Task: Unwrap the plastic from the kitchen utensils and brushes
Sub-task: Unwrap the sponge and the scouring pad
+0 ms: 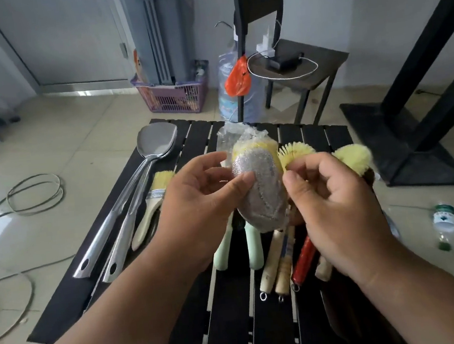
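The left hand (209,199) holds a silver scrubber (261,190) up over the black table (228,297). Its thumb presses on the front of the scrubber and the other fingers curl behind it. Clear plastic (233,136) bunches at the top of the scrubber, over a yellow part. The right hand (335,202) is just beside the scrubber on the other side, fingers curled in — whether they pinch the plastic I cannot tell. On the table lie two metal spatulas (137,186), a paint brush (153,204), two green handles (253,250), some wooden-handled brushes (274,262) and a red handle (303,259) — all under the hands. A small bottle (444,221) stands on the floor (63,144).
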